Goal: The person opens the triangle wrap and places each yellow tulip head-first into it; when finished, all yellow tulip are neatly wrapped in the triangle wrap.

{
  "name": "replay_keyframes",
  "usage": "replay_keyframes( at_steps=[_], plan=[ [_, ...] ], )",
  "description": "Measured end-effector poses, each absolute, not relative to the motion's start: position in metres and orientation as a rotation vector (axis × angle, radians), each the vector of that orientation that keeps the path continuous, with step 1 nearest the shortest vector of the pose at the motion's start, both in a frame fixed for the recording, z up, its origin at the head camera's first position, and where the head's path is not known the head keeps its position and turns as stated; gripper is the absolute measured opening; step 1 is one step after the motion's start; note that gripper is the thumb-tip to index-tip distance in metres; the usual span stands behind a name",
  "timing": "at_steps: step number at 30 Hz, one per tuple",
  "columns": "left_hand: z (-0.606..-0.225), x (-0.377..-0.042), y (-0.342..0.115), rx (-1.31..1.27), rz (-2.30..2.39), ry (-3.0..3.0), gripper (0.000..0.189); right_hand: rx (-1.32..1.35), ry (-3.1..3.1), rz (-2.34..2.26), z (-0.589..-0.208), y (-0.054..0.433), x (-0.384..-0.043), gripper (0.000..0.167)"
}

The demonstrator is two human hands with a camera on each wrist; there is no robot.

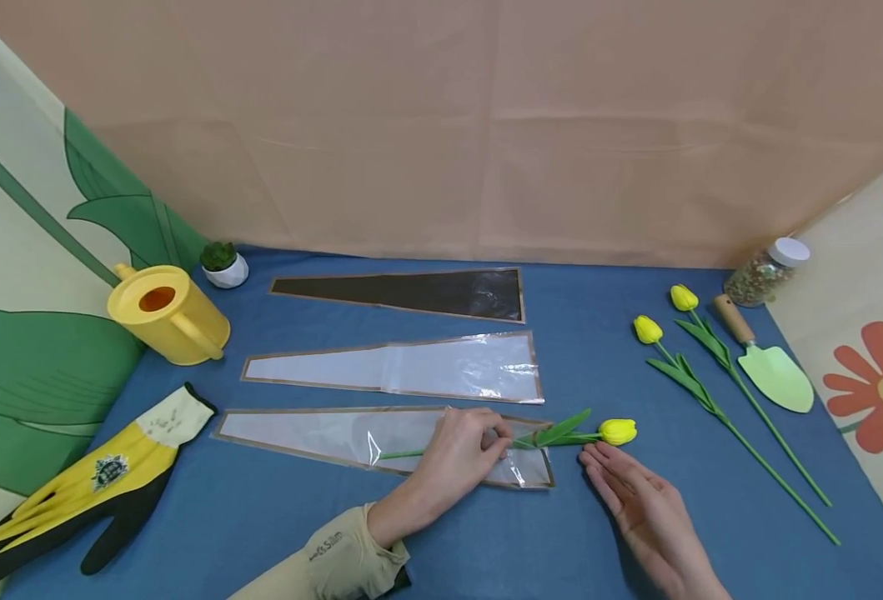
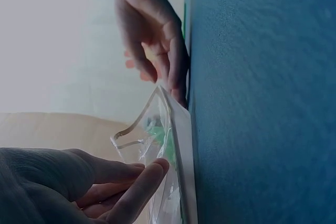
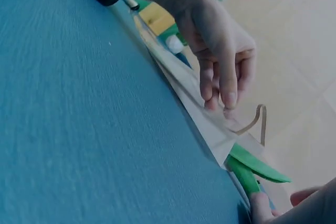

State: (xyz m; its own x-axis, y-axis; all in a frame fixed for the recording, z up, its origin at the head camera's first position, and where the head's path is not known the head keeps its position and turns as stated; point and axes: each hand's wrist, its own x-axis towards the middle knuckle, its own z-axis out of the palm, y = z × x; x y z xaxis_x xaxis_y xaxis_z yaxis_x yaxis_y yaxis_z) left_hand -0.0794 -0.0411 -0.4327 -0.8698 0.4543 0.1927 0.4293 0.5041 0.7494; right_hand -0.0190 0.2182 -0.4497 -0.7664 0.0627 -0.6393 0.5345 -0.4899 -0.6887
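A yellow artificial tulip (image 1: 617, 432) lies with its stem inside the nearest flower sleeve (image 1: 283, 429), a clear tapering bag with a brown border. Its bloom and part of its leaves stick out past the wide end. My left hand (image 1: 459, 454) pinches the sleeve's upper film near that mouth, and the lifted edge (image 3: 262, 121) stands up in the right wrist view. Just below the bloom, my right hand (image 1: 639, 512) has its fingers extended, the tips close to the flower; in the right wrist view they are by the green leaves (image 3: 257, 163).
Two more sleeves, one white (image 1: 456, 367) and one dark (image 1: 403, 290), lie behind. Two tulips (image 1: 711, 400), a trowel (image 1: 777, 375) and a jar (image 1: 764, 271) are at right. To the left are a watering can (image 1: 178, 312), a potted succulent (image 1: 223, 267) and a glove (image 1: 103, 483).
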Motion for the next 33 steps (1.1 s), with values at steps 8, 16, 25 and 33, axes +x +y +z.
replay_keyframes(
  at_steps=[8, 16, 25, 33],
  plan=[
    [-0.435, -0.08, -0.04, 0.814, 1.356, 2.687, 0.008, 1.053, 0.896, -2.568, -0.45, 0.219, -0.021, 0.042],
    [-0.436, -0.08, -0.04, 0.835, 1.375, 2.659, 0.007, 1.053, 0.489, -2.682, -0.445, 0.217, -0.023, 0.06],
    [-0.435, -0.079, -0.04, 0.843, 1.366, 2.66, 0.006, 1.127, 0.195, -2.752, -0.439, 0.212, -0.029, 0.066],
    [-0.434, -0.079, -0.039, 0.828, 1.357, 2.645, 0.007, 1.113, 0.228, -2.705, -0.438, 0.215, -0.033, 0.071]
  ],
)
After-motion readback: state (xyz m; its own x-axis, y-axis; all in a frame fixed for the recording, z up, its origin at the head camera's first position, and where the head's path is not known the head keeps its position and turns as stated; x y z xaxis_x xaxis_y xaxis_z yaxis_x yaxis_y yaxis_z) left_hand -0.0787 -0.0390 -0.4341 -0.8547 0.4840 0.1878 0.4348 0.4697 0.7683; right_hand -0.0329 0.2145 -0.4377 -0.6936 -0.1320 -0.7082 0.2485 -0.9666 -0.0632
